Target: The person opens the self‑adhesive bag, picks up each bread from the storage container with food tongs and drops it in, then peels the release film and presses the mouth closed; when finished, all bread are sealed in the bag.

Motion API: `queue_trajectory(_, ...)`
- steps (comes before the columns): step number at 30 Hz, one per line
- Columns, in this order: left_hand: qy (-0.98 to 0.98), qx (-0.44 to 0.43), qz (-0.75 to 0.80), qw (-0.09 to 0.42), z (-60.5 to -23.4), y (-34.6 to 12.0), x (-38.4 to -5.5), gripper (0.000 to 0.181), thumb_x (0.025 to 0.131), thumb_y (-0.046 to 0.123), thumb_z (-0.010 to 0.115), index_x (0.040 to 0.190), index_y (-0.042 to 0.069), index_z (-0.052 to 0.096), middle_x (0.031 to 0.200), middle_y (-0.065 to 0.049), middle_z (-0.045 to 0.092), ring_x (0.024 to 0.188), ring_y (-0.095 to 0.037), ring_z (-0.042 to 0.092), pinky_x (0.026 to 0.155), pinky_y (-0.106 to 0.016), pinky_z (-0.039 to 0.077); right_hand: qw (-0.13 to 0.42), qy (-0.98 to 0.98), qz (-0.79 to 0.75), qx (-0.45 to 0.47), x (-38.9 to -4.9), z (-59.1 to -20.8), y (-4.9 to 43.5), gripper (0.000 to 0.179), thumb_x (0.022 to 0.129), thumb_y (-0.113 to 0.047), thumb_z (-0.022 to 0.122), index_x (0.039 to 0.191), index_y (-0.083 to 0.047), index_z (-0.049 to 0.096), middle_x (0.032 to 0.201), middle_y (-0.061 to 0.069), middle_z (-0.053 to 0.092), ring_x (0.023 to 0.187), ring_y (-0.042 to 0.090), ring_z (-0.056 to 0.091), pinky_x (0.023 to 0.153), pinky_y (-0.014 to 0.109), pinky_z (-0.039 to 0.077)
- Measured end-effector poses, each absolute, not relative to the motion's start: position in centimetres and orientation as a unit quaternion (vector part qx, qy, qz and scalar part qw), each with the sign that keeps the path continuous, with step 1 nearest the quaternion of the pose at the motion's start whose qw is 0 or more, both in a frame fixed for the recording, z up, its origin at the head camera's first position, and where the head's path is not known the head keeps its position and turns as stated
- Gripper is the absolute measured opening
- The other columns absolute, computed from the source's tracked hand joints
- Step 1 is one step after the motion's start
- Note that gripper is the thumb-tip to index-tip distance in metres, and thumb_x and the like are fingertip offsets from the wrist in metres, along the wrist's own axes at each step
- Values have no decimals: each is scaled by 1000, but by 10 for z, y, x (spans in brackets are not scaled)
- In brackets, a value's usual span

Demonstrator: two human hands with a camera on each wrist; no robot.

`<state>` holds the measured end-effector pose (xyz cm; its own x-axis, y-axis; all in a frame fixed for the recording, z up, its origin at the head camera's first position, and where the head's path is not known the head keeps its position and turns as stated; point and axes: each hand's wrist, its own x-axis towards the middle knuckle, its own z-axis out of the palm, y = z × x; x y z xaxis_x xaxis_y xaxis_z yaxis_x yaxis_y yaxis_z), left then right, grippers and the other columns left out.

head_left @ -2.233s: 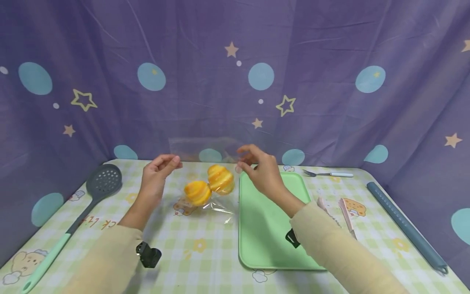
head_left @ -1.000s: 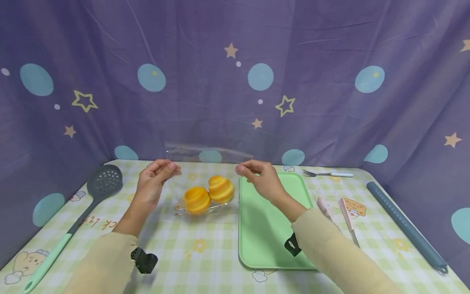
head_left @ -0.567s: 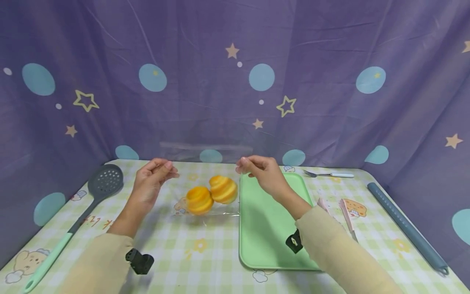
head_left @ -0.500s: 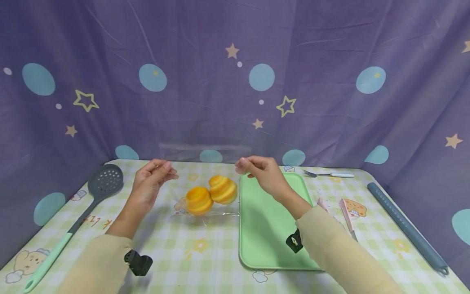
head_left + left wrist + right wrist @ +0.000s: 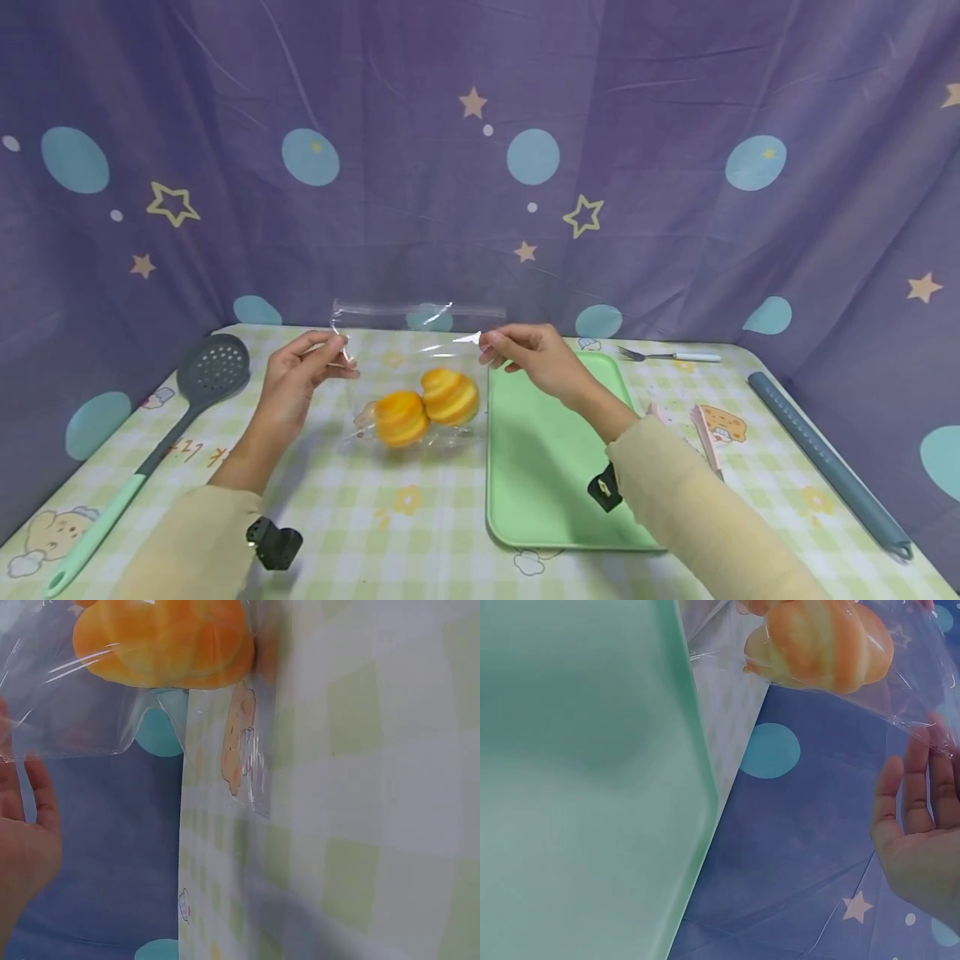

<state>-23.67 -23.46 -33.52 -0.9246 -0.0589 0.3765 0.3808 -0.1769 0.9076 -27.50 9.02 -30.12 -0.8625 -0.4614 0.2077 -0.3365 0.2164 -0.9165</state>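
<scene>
A clear plastic zip bag (image 5: 390, 354) is held upright over the table between my two hands. Two yellow-orange striped bread rolls, the left roll (image 5: 401, 418) and the right roll (image 5: 450, 397), lie side by side at its bottom. My left hand (image 5: 295, 375) pinches the bag's left edge between thumb and fingers. At the opposite edge, my right hand (image 5: 540, 358) pinches the film just above the tray's far left corner. The left wrist view has one roll (image 5: 165, 645) close up inside the film, and a roll (image 5: 825, 645) also fills the top of the right wrist view.
A light green tray (image 5: 551, 467) lies under my right forearm. To the left is a slotted spatula (image 5: 213, 367); at right are a fork (image 5: 671, 357), pink tongs (image 5: 705, 437) and a grey-blue rod (image 5: 825, 458). A purple curtain (image 5: 420, 167) hangs behind the table.
My left hand has moved a little left and down, and the right hand's fingers have come closer together. The rolls hang lower than at first, and bright glints now show across the bag.
</scene>
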Motion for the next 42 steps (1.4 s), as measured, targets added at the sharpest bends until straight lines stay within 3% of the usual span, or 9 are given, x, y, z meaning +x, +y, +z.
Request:
queue_trajectory(5, -619, -117, -761, 157, -331, -232, -236, 19, 101, 4, 61, 91, 13, 74, 75, 0, 72, 68, -15, 71, 82, -29, 58, 41, 778, -569, -263, -274, -299, 91, 26, 106, -19, 58, 118, -3, 74, 102, 8, 75, 94, 22, 70, 84, 35, 57)
queue_trajectory(11, -607, -149, -764, 159, -329, -232, -236, 16, 102, 1, 59, 92, 7, 70, 85, 0, 77, 81, -16, 76, 96, -27, 52, 35, 780, -567, -262, -272, -299, 91, 27, 106, -20, 58, 118, -3, 74, 103, 8, 75, 93, 21, 70, 83, 34, 57)
queue_trajectory(16, -602, -168, -768, 142, -326, -232, -237, 20, 105, 5, 54, 93, 8, 70, 87, -1, 75, 80, -18, 75, 92, -29, 55, 27, 778, -568, -265, -271, -299, 90, 26, 106, -18, 57, 117, -2, 74, 102, 9, 75, 93, 20, 70, 82, 33, 57)
queue_trajectory(24, -590, -164, -773, 162, -323, -229, -236, 28, 106, 4, 53, 95, 12, 77, 92, 1, 76, 76, -17, 76, 88, -28, 57, 14, 791, -559, -250, -266, -293, 88, 23, 105, -18, 60, 116, -4, 74, 105, 9, 75, 97, 24, 68, 82, 36, 56)
queue_trajectory(27, -592, -143, -774, 174, -321, -227, -236, 25, 105, 4, 56, 94, 10, 77, 86, -1, 77, 72, -17, 75, 84, -30, 59, -40, 808, -539, -235, -263, -289, 87, 23, 102, -19, 65, 120, -7, 73, 110, 7, 74, 102, 24, 67, 84, 38, 56)
queue_trajectory(32, -606, -91, -764, 202, -318, -221, -236, 22, 102, 7, 63, 87, 14, 78, 74, -3, 75, 63, -17, 74, 63, -24, 57, -204, 815, -490, -234, -256, -277, 77, 28, 96, -16, 74, 123, -10, 72, 115, 6, 69, 107, 23, 64, 86, 38, 55)
queue_trajectory(35, -616, -75, -753, 217, -316, -218, -236, 22, 101, 9, 64, 86, 17, 78, 71, -2, 75, 61, -16, 74, 56, -22, 54, -272, 804, -455, -269, -251, -269, 64, 25, 94, -13, 75, 118, -9, 74, 114, 7, 68, 106, 24, 62, 85, 39, 53)
queue_trajectory(38, -625, -75, -744, 227, -316, -215, -235, 22, 101, 9, 64, 87, 17, 78, 72, -2, 75, 61, -16, 74, 56, -23, 55, -293, 796, -427, -313, -244, -263, 48, 21, 94, -11, 75, 114, -8, 76, 112, 7, 69, 104, 25, 61, 87, 41, 50)
queue_trajectory(42, -638, -75, -731, 230, -315, -210, -235, 20, 101, 11, 64, 89, 18, 78, 71, 0, 75, 62, -15, 74, 55, -22, 54, -266, 803, -408, -344, -239, -257, 23, 18, 94, -12, 74, 112, -8, 77, 109, 5, 71, 104, 24, 60, 94, 40, 48)
